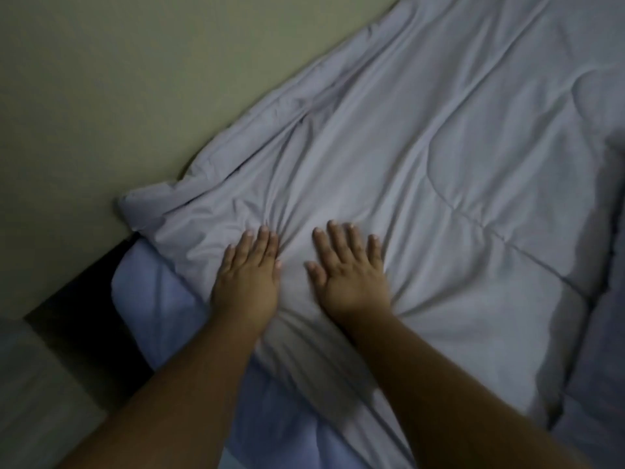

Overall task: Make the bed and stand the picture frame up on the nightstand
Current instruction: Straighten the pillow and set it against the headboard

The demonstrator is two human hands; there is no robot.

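Observation:
A pale grey quilted comforter [422,147] covers the bed and runs along the wall. My left hand [248,275] lies flat, palm down, on its near left part, fingers together. My right hand [350,269] presses flat beside it, fingers spread, and creases fan out from both palms. A blue sheet [159,299] shows below the comforter's near edge at the bed's corner. The comforter's corner [142,204] is bunched against the wall. No picture frame or nightstand is in view.
A beige wall [135,79] borders the bed on the left. A dark gap [101,316] lies between the wall and the mattress corner. A darker grey fold of bedding [602,384] sits at the right edge. The room is dim.

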